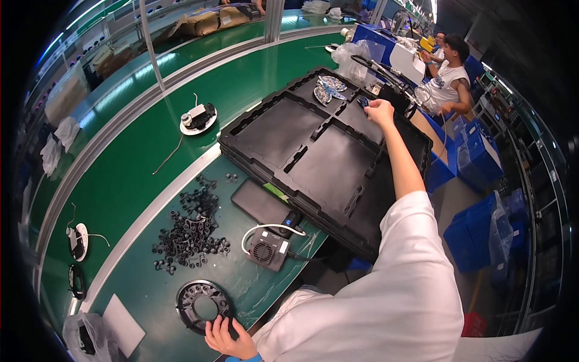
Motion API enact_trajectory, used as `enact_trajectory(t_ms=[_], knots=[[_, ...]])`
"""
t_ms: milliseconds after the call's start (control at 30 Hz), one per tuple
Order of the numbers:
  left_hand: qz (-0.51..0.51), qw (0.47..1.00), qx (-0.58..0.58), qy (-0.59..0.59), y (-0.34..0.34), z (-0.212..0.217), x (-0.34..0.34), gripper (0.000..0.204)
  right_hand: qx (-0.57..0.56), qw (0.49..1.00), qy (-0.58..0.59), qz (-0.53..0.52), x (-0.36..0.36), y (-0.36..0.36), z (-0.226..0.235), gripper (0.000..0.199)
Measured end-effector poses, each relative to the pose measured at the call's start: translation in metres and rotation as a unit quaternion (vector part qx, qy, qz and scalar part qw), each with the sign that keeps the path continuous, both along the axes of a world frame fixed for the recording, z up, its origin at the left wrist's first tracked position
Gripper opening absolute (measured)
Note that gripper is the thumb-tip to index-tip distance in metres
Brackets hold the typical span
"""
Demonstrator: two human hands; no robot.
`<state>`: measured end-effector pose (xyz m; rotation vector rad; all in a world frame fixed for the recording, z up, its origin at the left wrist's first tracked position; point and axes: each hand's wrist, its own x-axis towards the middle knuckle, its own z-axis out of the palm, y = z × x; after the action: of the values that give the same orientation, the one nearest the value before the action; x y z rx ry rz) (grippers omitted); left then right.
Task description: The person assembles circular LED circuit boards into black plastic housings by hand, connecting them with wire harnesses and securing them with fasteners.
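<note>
The right hand [380, 112] is stretched far out over the stack of black moulded trays [313, 151] that lies along the right edge of the bench [145, 289]. Its grip is closed in a loose fist around a small dark part with a bluish glint; the part is mostly hidden by the fingers, so its shape and long axis cannot be told. The hand hovers at the far corner of the top tray, just right of the compartment that holds a few pale blue-and-white flat pieces [330, 89]. The other compartments of the top tray show bare black floors.

The left hand [227, 338] lies at the near edge of the bench, fingers curled on the rim of a black ring-shaped housing [202, 304], gripping it lightly between thumb and fingers. So the ring sits directly under the left hand, while the trays lie well apart from it, away and to the right; the right arm alone reaches them.

Between the two hands, a heap of small black rings [190, 232] spreads over the middle of the bench, with a small grey box with a fan grille [268, 248] and its white cable beside it, near the trays' near corner. A green conveyor belt [181, 96] runs along the far edge, carrying a round white base with a cable [198, 118]. Another person [449, 78] sits at work beyond the trays.
</note>
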<state>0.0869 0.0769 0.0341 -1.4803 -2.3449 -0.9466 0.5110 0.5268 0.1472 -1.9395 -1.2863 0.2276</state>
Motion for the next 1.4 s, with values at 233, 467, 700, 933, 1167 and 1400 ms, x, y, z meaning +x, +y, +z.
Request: enact_trajectory(t_ms=[233, 467, 700, 933, 1167, 1400], knots=[[-0.007, 0.998, 0.049, 0.032, -0.011, 0.016, 0.004, 0.035, 0.147, 0.866, 0.197, 0.436, -0.183, -0.11, 0.101, 0.041], [-0.109, 0.967, 0.23, -0.018, 0.039, 0.075, -0.009, 0.056, -0.305, 0.483, 0.307, 0.761, -0.347, -0.282, 0.042, 0.062], [-0.107, 0.955, 0.272, -0.057, 0.003, 0.067, -0.005, 0.027, -0.335, 0.45, 0.129, 0.818, -0.352, -0.293, 0.041, 0.039], [0.003, 0.953, 0.292, -0.078, 0.003, 0.068, -0.018, 0.012, 0.173, 0.582, -0.035, 0.794, -0.369, -0.305, 0.025, 0.035], [-0.005, 0.786, 0.385, -0.484, 0.006, 0.049, -0.018, 0.007, 0.22, 0.538, -0.034, 0.813, -0.388, -0.319, -0.005, 0.036], [-0.006, 0.787, 0.321, -0.526, 0.012, 0.044, -0.021, 0.011, -0.003, 0.536, 0.054, 0.842, -0.39, -0.299, -0.011, 0.029]])
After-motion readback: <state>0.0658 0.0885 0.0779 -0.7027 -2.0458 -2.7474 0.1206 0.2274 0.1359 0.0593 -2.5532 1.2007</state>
